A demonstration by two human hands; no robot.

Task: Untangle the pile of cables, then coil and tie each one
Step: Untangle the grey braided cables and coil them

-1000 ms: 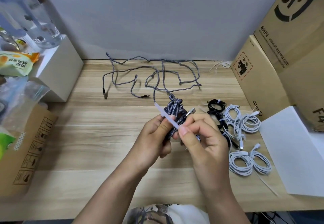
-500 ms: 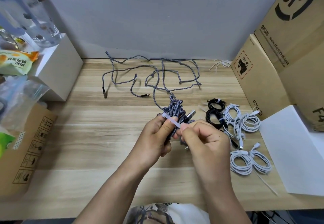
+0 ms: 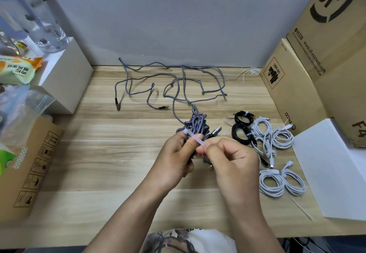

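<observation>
On your right, the tall cardboard box [image 3: 336, 27] reads "95338" and "www.sf-express.com" under a large black "SF" logo. The smaller carton [image 3: 287, 94] before it carries "PICO" and a red-bordered "UN 3481" label (both sideways), and the snack packet [image 3: 17, 68] on your left bears Chinese characters too small to read.

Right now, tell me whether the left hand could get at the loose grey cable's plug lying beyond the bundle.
Probably not yet: the left hand grips the coiled bundle while the right hand pulls the tie. Bare desk leaves the way to the plug free.
</observation>
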